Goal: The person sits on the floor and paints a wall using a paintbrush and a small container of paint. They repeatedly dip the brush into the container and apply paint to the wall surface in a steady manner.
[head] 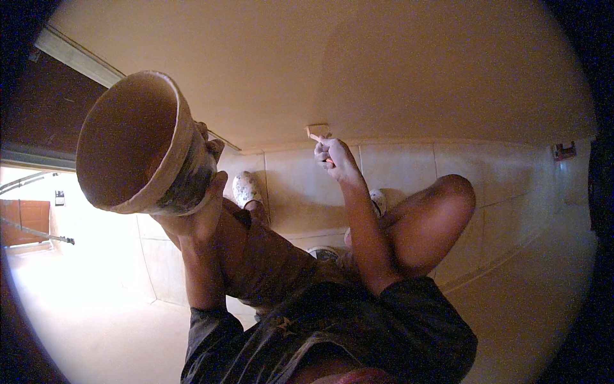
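Note:
In the head view, my left hand (206, 211) grips a paint-smeared bucket (184, 177) by its outer side, at the left. The bucket is tilted, its wide mouth towards the camera; I cannot tell what lies inside. Near the middle, my right hand (333, 156), whitish with dust or paint, is closed around the orange handle of a small tool (317, 130), perhaps a paint roller or brush. The tool's pale head is at the foot of the tan wall (407, 81), just above the floor tiles. Its exact kind is hard to tell.
Pale floor tiles (398, 161) run along the wall under my bent legs. Near my feet lies a round container or lid (324, 253), partly hidden. A dark doorway (53, 101) and a brightly lit opening are at the left. A small reddish object (564, 151) is at the far right.

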Demonstrator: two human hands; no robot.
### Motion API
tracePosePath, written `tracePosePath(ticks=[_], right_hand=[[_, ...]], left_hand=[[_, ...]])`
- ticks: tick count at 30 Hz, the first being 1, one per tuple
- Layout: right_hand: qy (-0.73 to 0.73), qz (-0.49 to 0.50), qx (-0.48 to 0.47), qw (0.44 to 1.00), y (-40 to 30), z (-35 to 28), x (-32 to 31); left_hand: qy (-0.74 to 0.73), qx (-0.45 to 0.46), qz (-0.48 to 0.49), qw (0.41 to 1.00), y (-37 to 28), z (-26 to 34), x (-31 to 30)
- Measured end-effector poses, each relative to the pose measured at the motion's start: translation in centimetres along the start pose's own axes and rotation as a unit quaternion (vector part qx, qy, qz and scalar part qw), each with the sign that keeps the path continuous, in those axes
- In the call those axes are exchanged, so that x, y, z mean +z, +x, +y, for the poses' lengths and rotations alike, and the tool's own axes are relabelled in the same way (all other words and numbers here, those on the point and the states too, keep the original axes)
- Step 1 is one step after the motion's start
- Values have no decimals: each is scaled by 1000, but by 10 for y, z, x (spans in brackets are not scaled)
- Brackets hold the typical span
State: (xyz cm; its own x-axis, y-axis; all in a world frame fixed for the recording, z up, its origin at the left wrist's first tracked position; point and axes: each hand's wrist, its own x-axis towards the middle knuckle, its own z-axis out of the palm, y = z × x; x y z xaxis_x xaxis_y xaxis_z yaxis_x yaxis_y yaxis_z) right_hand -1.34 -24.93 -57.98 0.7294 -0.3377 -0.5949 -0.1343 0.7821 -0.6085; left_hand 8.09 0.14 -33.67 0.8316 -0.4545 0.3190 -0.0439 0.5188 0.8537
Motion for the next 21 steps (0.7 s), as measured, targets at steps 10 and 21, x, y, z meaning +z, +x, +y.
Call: tracePosePath(ticks=[10,21], right_hand=[[105,-101,-52,988,-179,-120,107],[77,-276,-153,946,-270,-202,161]], left_hand=[[-152,-84,61,983,6,9,-8],[-223,-55,-15,973,7,7,2]])
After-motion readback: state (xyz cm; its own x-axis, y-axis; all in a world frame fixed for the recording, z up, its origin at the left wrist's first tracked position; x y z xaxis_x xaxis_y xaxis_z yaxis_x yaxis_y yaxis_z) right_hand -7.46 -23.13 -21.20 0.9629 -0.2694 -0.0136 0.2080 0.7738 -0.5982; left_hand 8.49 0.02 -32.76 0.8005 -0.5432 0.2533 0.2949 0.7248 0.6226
